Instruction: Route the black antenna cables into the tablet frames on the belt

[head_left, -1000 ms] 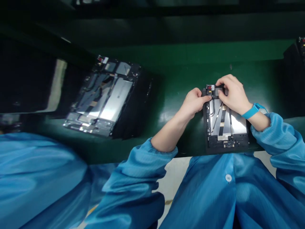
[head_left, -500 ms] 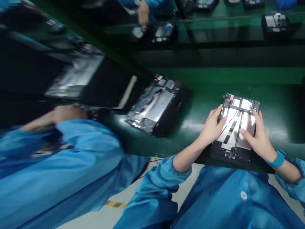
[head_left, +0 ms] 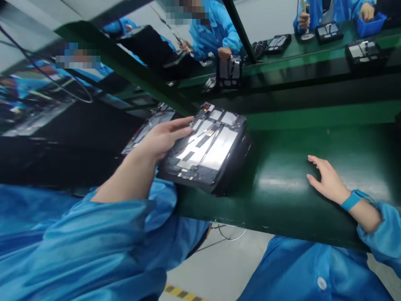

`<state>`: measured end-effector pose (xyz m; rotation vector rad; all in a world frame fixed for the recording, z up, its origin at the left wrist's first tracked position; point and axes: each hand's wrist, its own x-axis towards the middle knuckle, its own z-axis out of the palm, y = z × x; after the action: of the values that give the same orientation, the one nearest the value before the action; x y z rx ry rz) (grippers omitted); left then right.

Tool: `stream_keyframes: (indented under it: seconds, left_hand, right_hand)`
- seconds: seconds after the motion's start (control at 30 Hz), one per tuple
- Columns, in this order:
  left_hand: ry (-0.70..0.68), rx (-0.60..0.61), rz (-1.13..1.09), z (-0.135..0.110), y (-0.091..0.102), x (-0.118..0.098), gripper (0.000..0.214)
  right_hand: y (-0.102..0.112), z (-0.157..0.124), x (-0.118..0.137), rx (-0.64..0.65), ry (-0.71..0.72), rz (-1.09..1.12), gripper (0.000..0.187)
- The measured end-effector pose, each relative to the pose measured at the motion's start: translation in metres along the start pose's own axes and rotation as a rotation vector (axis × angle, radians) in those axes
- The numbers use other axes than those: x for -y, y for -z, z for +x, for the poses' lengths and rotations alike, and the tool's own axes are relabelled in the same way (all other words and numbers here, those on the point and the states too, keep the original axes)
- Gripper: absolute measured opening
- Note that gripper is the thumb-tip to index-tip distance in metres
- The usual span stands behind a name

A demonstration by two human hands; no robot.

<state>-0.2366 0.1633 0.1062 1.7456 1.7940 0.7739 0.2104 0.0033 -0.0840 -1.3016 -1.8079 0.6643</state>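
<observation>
My left hand (head_left: 163, 138) reaches out to the left. Its fingers lie stretched and flat on the left edge of an opened tablet (head_left: 208, 152) with bare silver plates and dark flex cables. The thumb is hidden. The tablet rests in a black holder (head_left: 233, 173) near the front edge of the green belt (head_left: 282, 184). Part of a second opened tablet (head_left: 142, 129) shows just behind that hand. My right hand (head_left: 326, 179), with a blue wristband, rests open on the bare belt, fingers apart, well right of the tablet and holding nothing.
A green frame bar (head_left: 131, 71) runs diagonally above the tablets. Beyond it is a second green bench (head_left: 300, 56) with more tablets in holders, where other people in blue coats work. A co-worker's blue sleeve (head_left: 62, 234) fills the lower left.
Both hands were on a tablet straight in front of me. My right hand has let go and dropped to the belt. My left hand has swung left and lies on a tablet there. The view has tilted up.
</observation>
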Motion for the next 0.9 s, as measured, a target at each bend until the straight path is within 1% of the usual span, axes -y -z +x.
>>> stream_keyframes:
  seconds: [0.03,0.07,0.1,0.13,0.2,0.27,0.3,0.33,0.4,0.47,0.5,0.53,0.57,0.6,0.67,0.7,0.73,0.77,0.8,0.83,0.87,0.9]
  left_hand:
    - [0.032,0.015,0.063,0.002,0.003,0.002,0.04]
    - [0.063,0.008,0.135,0.001,0.003,0.001,0.04]
    - [0.068,-0.015,0.213,-0.001,-0.003,-0.004,0.037]
    - [0.013,-0.048,0.308,-0.004,-0.012,-0.011,0.034]
    - [-0.169,-0.132,0.436,-0.017,-0.039,-0.03,0.028]
    - [-0.325,-0.182,0.391,-0.034,-0.075,-0.048,0.028]
    - [-0.387,-0.129,0.346,-0.043,-0.095,-0.056,0.029]
    - [-0.465,-0.046,0.262,-0.053,-0.116,-0.062,0.032]
    - [-0.567,0.188,0.121,-0.071,-0.161,-0.072,0.028]
    - [-0.591,0.412,0.011,-0.088,-0.208,-0.082,0.024]
    - [-0.582,0.497,-0.05,-0.096,-0.23,-0.088,0.025]
    - [-0.567,0.562,-0.118,-0.103,-0.252,-0.096,0.027]
    - [-0.541,0.62,-0.193,-0.11,-0.274,-0.104,0.028]
    - [-0.506,0.688,-0.272,-0.117,-0.294,-0.114,0.031]
    - [-0.407,0.81,-0.441,-0.128,-0.334,-0.139,0.042]
    - [-0.353,0.871,-0.511,-0.133,-0.352,-0.155,0.051]
    - [-0.294,0.92,-0.563,-0.138,-0.37,-0.174,0.059]
    - [-0.239,0.941,-0.601,-0.143,-0.387,-0.194,0.066]
    - [-0.194,0.939,-0.622,-0.148,-0.403,-0.216,0.07]
    - [-0.16,0.934,-0.614,-0.152,-0.417,-0.238,0.072]
    - [-0.142,0.934,-0.601,-0.156,-0.429,-0.259,0.072]
    - [-0.143,0.932,-0.598,-0.16,-0.439,-0.278,0.071]
  right_hand:
    - [-0.001,0.0,0.0,0.013,0.025,-0.016,0.056]
    - [-0.002,0.0,0.001,0.019,0.041,-0.028,0.055]
    - [-0.002,0.0,0.001,0.02,0.048,-0.037,0.054]
    - [-0.003,0.001,0.002,0.016,0.049,-0.041,0.053]
    - [-0.004,0.002,0.005,0.013,0.038,-0.045,0.052]
    - [-0.007,0.005,0.008,0.033,0.021,-0.043,0.051]
    - [-0.008,0.007,0.009,0.045,0.014,-0.038,0.051]
    - [-0.009,0.009,0.01,0.057,0.001,-0.036,0.049]
    - [-0.007,0.012,0.015,0.044,-0.02,-0.048,0.045]
    - [0.007,0.01,0.026,-0.021,0.022,-0.087,0.038]
    - [0.019,0.007,0.034,-0.082,0.062,-0.124,0.033]
    - [0.035,0.003,0.041,-0.162,0.102,-0.172,0.029]
    - [0.056,-0.002,0.047,-0.267,0.127,-0.235,0.025]
    - [0.082,-0.007,0.051,-0.386,0.109,-0.311,0.022]
    - [0.14,-0.016,0.047,-0.612,-0.022,-0.47,0.024]
    - [0.171,-0.02,0.04,-0.703,-0.126,-0.558,0.029]
    - [0.201,-0.023,0.031,-0.775,-0.264,-0.648,0.037]
    - [0.228,-0.025,0.02,-0.824,-0.436,-0.723,0.047]
    - [0.251,-0.027,0.01,-0.819,-0.623,-0.753,0.058]
    - [0.27,-0.028,0.001,-0.776,-0.796,-0.722,0.066]
    - [0.284,-0.029,-0.006,-0.729,-0.913,-0.673,0.069]
    - [0.294,-0.029,-0.011,-0.689,-0.982,-0.63,0.07]
